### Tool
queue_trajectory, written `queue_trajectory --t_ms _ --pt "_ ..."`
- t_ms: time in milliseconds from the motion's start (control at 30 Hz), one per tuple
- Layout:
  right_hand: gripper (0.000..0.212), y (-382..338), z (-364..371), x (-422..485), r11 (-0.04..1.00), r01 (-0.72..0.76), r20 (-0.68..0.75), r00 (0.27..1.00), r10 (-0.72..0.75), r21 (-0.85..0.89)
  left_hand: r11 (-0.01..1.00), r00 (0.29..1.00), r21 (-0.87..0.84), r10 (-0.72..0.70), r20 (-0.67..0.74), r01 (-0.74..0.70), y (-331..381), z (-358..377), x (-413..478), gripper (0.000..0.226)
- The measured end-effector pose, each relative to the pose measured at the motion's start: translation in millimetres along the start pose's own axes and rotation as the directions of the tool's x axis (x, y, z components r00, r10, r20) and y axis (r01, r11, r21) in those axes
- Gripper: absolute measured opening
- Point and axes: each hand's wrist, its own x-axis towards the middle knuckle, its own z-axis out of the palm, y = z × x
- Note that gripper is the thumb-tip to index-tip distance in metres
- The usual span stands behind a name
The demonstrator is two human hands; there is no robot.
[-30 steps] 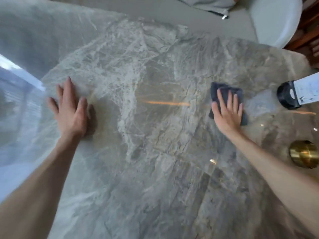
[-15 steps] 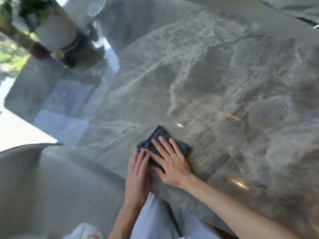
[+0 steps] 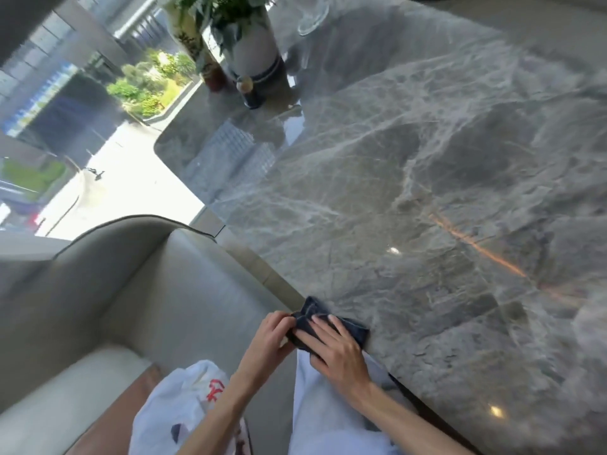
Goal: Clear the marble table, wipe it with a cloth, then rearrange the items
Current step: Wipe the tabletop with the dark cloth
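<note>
A dark blue cloth (image 3: 353, 328) lies at the near edge of the grey marble table (image 3: 410, 178), partly hanging over it. My right hand (image 3: 331, 346) lies flat on the cloth with fingers spread. At the cloth's left end, just off the table edge, my left hand (image 3: 271, 333) pinches it with curled fingers. Both hands hide most of the cloth.
A white vase with green leaves (image 3: 253, 44), a patterned vase (image 3: 190, 37), a small dark bottle (image 3: 249, 90) and a clear glass dish (image 3: 312, 14) stand at the far left corner. A grey chair (image 3: 98, 290) and a white plastic bag (image 3: 184, 405) are at my left.
The cloth has slid back to the table's near edge under my right hand. My left hand has curled onto the cloth's left end. The view has swung left and down.
</note>
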Motion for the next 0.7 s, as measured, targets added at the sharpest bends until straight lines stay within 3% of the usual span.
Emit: queue_trajectory --t_ms 67,100,167,267,367,433,500,567,700 --pt "0.057 -20 -5 14 0.921 -0.13 0.172 0.983 0.07 0.367 0.999 0.996 0.022 -0.052 0.073 0.05 -13 -27 -7 0.022" --pt "0.054 -34 -9 24 0.817 -0.229 0.272 0.958 0.092 0.529 0.995 0.989 0.025 -0.104 0.106 0.102 -21 -44 -9 0.02" --pt "0.047 -70 -21 49 0.504 -0.443 0.462 0.882 0.096 0.741 0.964 0.949 -0.016 -0.258 0.183 0.266 -33 -88 -10 0.02" --pt "0.032 -115 -61 88 -0.013 -0.657 0.652 0.751 -0.109 0.754 0.802 0.828 -0.259 -0.447 0.337 0.539 -34 -172 -5 0.02" --pt "0.073 -139 -103 130 -0.254 -0.72 0.679 0.694 -0.239 0.646 0.641 0.781 -0.45 -0.462 0.42 0.621 -22 -248 4 0.021" --pt "0.096 -150 -148 153 -0.303 -0.7 0.607 0.712 -0.352 0.646 0.606 0.818 -0.55 -0.43 0.381 0.575 -6 -290 14 0.024" --pt "0.104 -156 -200 175 -0.289 -0.665 0.552 0.739 -0.386 0.689 0.595 0.882 -0.656 -0.376 0.283 0.464 17 -328 29 0.032" --pt "0.096 -158 -252 195 -0.22 -0.589 0.516 0.798 -0.312 0.778 0.571 0.936 -0.752 -0.304 0.178 0.329 50 -364 47 0.031" --pt "0.057 -148 -351 238 0.011 -0.335 0.333 0.931 -0.148 0.942 0.603 0.983 -0.787 -0.181 0.019 0.126 106 -433 103 0.026"
